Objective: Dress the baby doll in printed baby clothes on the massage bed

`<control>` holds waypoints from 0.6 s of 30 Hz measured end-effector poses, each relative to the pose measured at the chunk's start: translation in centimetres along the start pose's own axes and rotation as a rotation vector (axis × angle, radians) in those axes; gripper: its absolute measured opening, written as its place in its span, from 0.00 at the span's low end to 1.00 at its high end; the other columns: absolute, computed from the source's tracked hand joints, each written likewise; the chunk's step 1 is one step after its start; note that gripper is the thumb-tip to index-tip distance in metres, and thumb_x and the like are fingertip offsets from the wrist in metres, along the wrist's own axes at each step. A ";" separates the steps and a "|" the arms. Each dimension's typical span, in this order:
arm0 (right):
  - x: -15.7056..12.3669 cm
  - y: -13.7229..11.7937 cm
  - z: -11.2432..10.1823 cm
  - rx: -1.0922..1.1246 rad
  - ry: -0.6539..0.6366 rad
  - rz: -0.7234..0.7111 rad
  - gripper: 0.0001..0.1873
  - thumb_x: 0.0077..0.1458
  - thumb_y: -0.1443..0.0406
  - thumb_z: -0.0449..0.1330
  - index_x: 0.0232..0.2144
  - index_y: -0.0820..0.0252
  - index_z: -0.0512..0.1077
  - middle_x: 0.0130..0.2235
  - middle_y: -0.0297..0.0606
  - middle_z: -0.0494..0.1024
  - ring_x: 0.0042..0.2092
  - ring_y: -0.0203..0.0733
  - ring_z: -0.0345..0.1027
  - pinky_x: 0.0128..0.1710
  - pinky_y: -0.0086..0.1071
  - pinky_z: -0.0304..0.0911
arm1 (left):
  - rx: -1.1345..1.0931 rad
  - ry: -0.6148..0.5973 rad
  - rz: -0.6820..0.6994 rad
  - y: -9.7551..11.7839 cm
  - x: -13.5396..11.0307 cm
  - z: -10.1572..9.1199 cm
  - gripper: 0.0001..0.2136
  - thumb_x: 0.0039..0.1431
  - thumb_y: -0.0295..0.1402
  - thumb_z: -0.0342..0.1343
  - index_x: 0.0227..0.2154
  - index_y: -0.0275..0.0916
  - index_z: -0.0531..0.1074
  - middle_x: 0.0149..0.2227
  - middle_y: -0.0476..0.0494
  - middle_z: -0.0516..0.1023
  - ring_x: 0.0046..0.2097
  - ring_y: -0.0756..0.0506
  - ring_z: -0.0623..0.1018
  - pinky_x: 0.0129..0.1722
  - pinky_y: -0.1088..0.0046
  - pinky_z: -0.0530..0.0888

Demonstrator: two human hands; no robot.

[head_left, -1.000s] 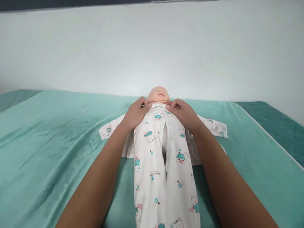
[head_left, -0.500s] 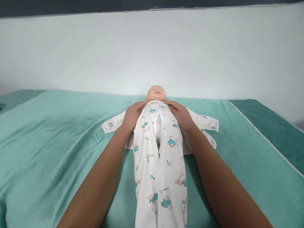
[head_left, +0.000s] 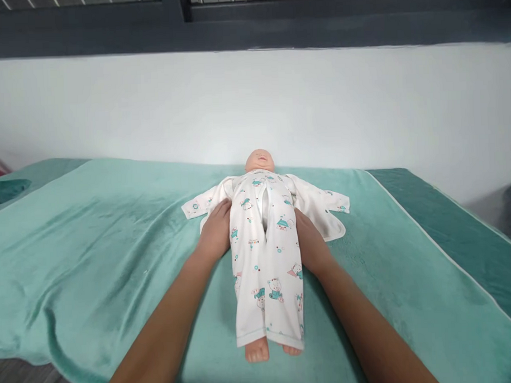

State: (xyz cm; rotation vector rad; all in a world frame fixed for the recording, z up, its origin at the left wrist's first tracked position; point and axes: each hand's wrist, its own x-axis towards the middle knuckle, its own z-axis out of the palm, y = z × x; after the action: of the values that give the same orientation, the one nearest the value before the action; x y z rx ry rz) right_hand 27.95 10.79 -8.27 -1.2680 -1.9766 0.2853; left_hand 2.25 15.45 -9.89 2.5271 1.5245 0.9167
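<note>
A baby doll (head_left: 259,159) lies on its back, its head toward the wall and its bare feet toward me. White printed baby pants (head_left: 266,258) cover it from the chest down to the ankles. Beneath them a white baby jacket (head_left: 318,209) is spread open, its sleeves stretched out to both sides. My left hand (head_left: 216,229) lies along the left side of the pants, fingers stretched out and touching the cloth. On the opposite side my right hand (head_left: 311,241) rests against the pants, its fingers straight and partly hidden by the cloth.
A light green blanket (head_left: 115,246) with folds at the left covers the bed. Darker green bedding (head_left: 441,224) shows at the right. Behind stands a white wall (head_left: 252,102) under a dark window frame (head_left: 250,32). Some floor (head_left: 27,381) appears at the lower left.
Both hands have moved from the doll's chest down toward me along the sides of the pants. The view has shifted, and the pants' hems and the doll's feet now show.
</note>
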 end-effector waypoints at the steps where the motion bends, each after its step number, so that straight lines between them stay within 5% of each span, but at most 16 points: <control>1: -0.8 -0.3 -0.1 -0.066 -0.031 -0.024 0.26 0.61 0.68 0.56 0.61 0.54 0.67 0.61 0.46 0.72 0.62 0.54 0.64 0.62 0.54 0.61 | 0.011 -0.022 0.038 0.4 -0.8 -0.2 0.22 0.63 0.31 0.51 0.60 0.36 0.70 0.61 0.35 0.73 0.66 0.36 0.67 0.67 0.55 0.64; 7: -4.6 -1.6 -0.9 -0.208 -0.112 -0.050 0.17 0.60 0.72 0.56 0.51 0.60 0.75 0.53 0.49 0.76 0.55 0.52 0.67 0.56 0.47 0.65 | -0.004 -0.069 0.147 1.9 -4.1 -0.9 0.16 0.60 0.28 0.53 0.49 0.43 0.78 0.45 0.39 0.81 0.59 0.37 0.74 0.67 0.51 0.63; 14: -3.0 -2.4 -0.8 -0.394 -0.221 -0.011 0.11 0.61 0.70 0.58 0.45 0.61 0.77 0.49 0.47 0.77 0.52 0.53 0.65 0.50 0.44 0.63 | -0.108 -0.160 0.013 2.5 -2.4 -1.3 0.19 0.60 0.30 0.52 0.53 0.40 0.75 0.52 0.36 0.78 0.51 0.36 0.79 0.47 0.58 0.78; 18: -2.2 -2.5 -0.5 -0.487 -0.185 0.035 0.08 0.62 0.70 0.57 0.38 0.61 0.77 0.45 0.47 0.77 0.46 0.52 0.66 0.43 0.41 0.63 | -0.149 -0.145 -0.016 2.4 -1.8 -1.1 0.23 0.59 0.33 0.55 0.58 0.39 0.70 0.55 0.35 0.76 0.54 0.34 0.77 0.49 0.58 0.77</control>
State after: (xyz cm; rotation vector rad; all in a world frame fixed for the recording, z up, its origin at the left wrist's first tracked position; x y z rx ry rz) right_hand 27.09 7.58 -7.63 -1.6263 -2.2694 -0.0756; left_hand 2.97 12.48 -9.06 2.4151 1.3795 0.7930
